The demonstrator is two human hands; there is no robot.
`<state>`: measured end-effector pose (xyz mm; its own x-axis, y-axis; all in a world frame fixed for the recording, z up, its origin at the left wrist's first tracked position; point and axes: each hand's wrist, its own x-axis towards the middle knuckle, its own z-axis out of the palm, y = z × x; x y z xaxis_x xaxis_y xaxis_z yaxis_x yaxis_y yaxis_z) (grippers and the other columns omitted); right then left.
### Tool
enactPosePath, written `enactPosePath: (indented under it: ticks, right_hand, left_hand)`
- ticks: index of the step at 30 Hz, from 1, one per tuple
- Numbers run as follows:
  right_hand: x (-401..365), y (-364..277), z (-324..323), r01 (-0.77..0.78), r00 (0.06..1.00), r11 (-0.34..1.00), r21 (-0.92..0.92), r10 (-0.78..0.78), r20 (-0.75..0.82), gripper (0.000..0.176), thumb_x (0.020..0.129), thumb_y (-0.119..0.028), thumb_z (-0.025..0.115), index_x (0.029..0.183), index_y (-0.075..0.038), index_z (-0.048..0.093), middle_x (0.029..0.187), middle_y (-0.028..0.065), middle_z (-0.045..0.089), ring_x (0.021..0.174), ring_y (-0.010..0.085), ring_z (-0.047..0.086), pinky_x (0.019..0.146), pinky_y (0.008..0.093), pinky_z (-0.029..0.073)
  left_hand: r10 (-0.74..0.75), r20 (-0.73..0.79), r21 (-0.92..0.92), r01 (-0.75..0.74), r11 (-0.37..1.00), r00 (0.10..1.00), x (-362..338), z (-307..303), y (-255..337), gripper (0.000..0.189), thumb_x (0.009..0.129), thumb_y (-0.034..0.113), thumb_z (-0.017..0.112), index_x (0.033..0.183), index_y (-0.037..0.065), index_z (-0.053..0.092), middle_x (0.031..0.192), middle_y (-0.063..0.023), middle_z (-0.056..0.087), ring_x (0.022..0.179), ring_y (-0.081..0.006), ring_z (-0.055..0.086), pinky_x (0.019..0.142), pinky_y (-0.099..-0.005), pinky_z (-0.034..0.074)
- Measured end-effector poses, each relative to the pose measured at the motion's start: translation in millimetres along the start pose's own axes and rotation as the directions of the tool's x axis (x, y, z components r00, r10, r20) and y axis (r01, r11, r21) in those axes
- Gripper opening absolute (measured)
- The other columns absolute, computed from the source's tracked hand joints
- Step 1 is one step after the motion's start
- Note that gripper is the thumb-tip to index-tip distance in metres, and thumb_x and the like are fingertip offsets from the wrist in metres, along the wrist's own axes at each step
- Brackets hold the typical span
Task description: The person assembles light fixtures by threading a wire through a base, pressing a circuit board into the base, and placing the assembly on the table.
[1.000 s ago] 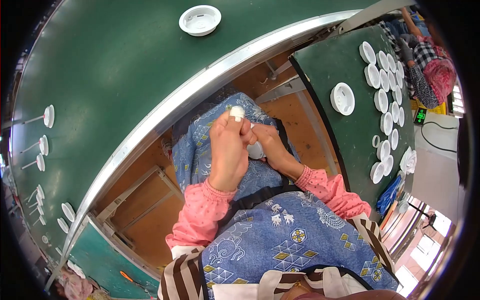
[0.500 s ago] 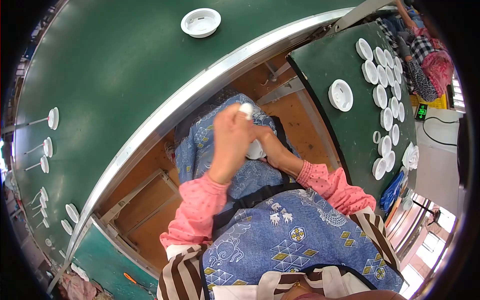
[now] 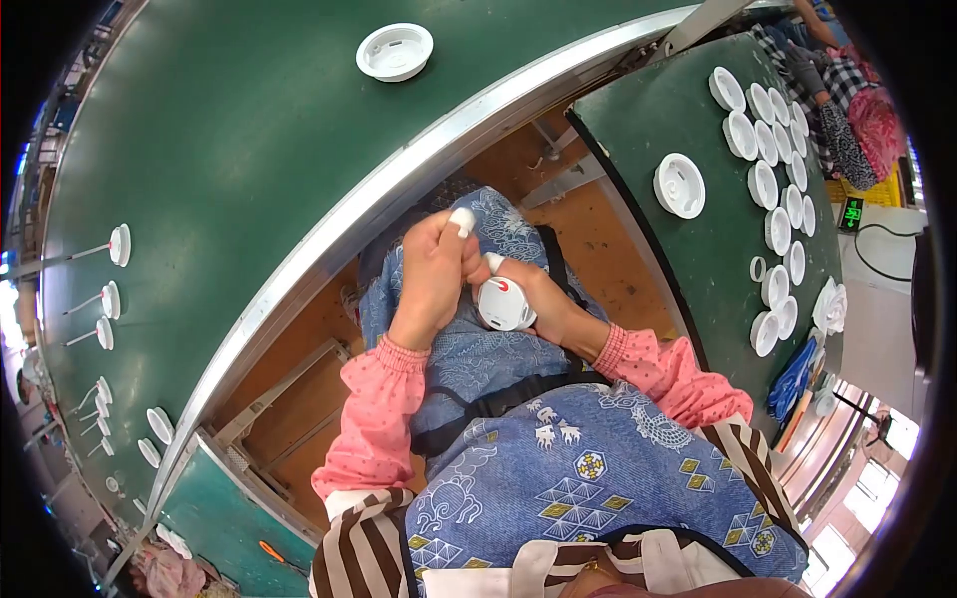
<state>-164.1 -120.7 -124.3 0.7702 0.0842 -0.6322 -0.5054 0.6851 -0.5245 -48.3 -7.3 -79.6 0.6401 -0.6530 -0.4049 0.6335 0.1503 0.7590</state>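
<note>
My right hand (image 3: 548,299) grips a white round plastic housing (image 3: 501,307) over my lap. A small red piece shows near the housing's upper edge, with a dark slot lower down. A white finger cover sits on my right thumb, close to the housing's rim. My left hand (image 3: 436,267) is closed just beside and above the housing, its thumb, also in a white cover (image 3: 462,221), pointing away from me. What my left fingers hold, if anything, is hidden.
A white round shell (image 3: 395,53) lies on the green belt (image 3: 269,130) ahead. At left, several white discs (image 3: 120,245) have thin cords. On the right-hand green table (image 3: 638,130) stand several white shells (image 3: 680,186). Beyond it, a person (image 3: 852,130) in a gloved hand works.
My left hand has moved a little left, away from my right hand. More of the housing's face now shows, with its red piece.
</note>
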Motion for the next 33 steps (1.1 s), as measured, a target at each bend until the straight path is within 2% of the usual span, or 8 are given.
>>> enactPosePath:
  ticks: [5, 8, 11, 14, 18, 23, 26, 33]
  right_hand:
    - [-7, 0, -4, -0.024, 1.0, 0.991, 0.131, 0.024, -0.002, 0.039, 0.098, -0.042, 0.055, 0.099, -0.005, 0.065, 0.078, 0.0054, 0.068, 0.061, 0.0131, 0.065, 0.048, 0.0256, 0.05]
    - [-10, -7, 12, 0.019, 0.994, 0.993, 0.116, -0.006, -0.107, 0.037, 0.098, -0.042, 0.053, 0.085, -0.009, 0.065, 0.067, 0.0008, 0.062, 0.046, 0.01, 0.055, 0.034, 0.0247, 0.034]
    - [-11, -14, 16, 0.061, 0.978, 0.998, -0.034, -0.067, -0.197, 0.03, 0.098, -0.034, 0.053, 0.084, -0.009, 0.064, 0.071, 0.0014, 0.061, 0.055, 0.0086, 0.058, 0.043, 0.0248, 0.039]
    - [4, 7, 1, 0.288, 0.942, 0.908, -0.304, -0.326, -0.079, 0.025, 0.098, -0.027, 0.052, 0.085, -0.009, 0.064, 0.074, 0.0021, 0.061, 0.066, 0.0082, 0.059, 0.055, 0.0257, 0.043]
    - [0, 5, 17, 0.276, 0.936, 0.93, -0.242, -0.317, -0.152, 0.025, 0.096, -0.025, 0.053, 0.086, -0.006, 0.066, 0.075, 0.0025, 0.063, 0.067, 0.0091, 0.06, 0.058, 0.0256, 0.043]
    - [6, 7, 0, 0.039, 0.999, 0.99, -0.137, -0.038, 0.004, 0.025, 0.098, -0.027, 0.053, 0.104, -0.006, 0.065, 0.084, 0.0019, 0.067, 0.069, 0.0113, 0.065, 0.059, 0.0258, 0.051]
    - [6, 0, 0, -0.037, 0.999, 0.989, -0.14, 0.042, 0.033, 0.03, 0.101, -0.031, 0.049, 0.106, -0.006, 0.064, 0.088, 0.0031, 0.068, 0.072, 0.0116, 0.068, 0.06, 0.0254, 0.054]
    - [6, -14, 6, -0.091, 0.994, 0.991, -0.096, 0.096, 0.049, 0.046, 0.102, -0.043, 0.04, 0.089, -0.006, 0.064, 0.07, 0.006, 0.065, 0.048, 0.0126, 0.058, 0.035, 0.0236, 0.04]
  left_hand:
    - [0.16, 0.04, -0.012, -0.159, 0.987, 0.986, -20, -5, -18, 0.033, 0.106, 0.019, 0.049, 0.077, 0.006, 0.041, 0.066, 0.0022, 0.036, 0.055, -0.0078, 0.031, 0.053, -0.0286, 0.034]
    - [0.265, 0.012, 0.155, -0.263, 0.952, 0.964, -39, 6, -22, 0.032, 0.106, 0.018, 0.049, 0.077, 0.005, 0.043, 0.066, 0.0013, 0.039, 0.056, -0.0083, 0.034, 0.056, -0.0293, 0.037]
    - [0.333, -0.057, 0.367, -0.29, 0.884, 0.941, -55, 28, -19, 0.032, 0.104, 0.013, 0.05, 0.074, 0.005, 0.043, 0.067, 0.0006, 0.043, 0.059, -0.0081, 0.041, 0.055, -0.0275, 0.037]
    - [0.437, 0.036, 0.624, -0.362, 0.692, 0.899, -47, 52, -8, 0.031, 0.102, 0.008, 0.05, 0.072, 0.004, 0.041, 0.068, 0.0012, 0.045, 0.059, -0.007, 0.042, 0.052, -0.0263, 0.036]
    - [0.356, 0.1, 0.546, -0.35, 0.761, 0.929, -29, 59, 2, 0.03, 0.099, 0.003, 0.05, 0.072, 0.004, 0.039, 0.064, 0.0037, 0.042, 0.058, -0.0039, 0.039, 0.05, -0.0251, 0.032]
    - [-0.052, -0.007, 0.294, 0.051, 0.954, 0.999, 8, 32, 16, 0.032, 0.103, 0.011, 0.049, 0.072, 0.008, 0.043, 0.064, 0.005, 0.035, 0.053, -0.0051, 0.03, 0.048, -0.026, 0.032]
    - [-0.12, -0.009, 0.201, 0.119, 0.972, 0.993, 14, 25, 20, 0.032, 0.104, 0.013, 0.049, 0.073, 0.008, 0.043, 0.063, 0.0039, 0.035, 0.052, -0.0062, 0.029, 0.049, -0.028, 0.035]
    - [-0.13, 0.06, 0.232, 0.112, 0.966, 0.99, 21, 4, 22, 0.028, 0.105, 0.015, 0.048, 0.081, 0.002, 0.057, 0.074, -0.0045, 0.058, 0.065, -0.0158, 0.06, 0.065, -0.0321, 0.054]
